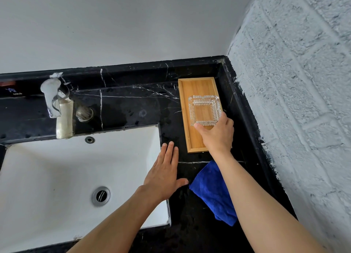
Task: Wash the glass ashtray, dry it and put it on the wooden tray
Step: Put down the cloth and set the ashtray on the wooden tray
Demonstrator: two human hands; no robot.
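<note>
A square, ribbed glass ashtray [204, 110] sits over the middle of the wooden tray [191, 85], which lies on the black marble counter in the right corner. My right hand [218, 135] grips the ashtray's near edge between thumb and fingers. My left hand [165, 173] lies flat and open on the counter at the sink's right rim, holding nothing. I cannot tell whether the ashtray rests fully on the tray or hovers just above it.
A white sink [57, 176] with a drain [101, 195] fills the left. A chrome faucet [52, 99] stands behind it. A blue cloth [212, 192] lies on the counter under my right forearm. A rough white brick wall [303, 101] bounds the right side.
</note>
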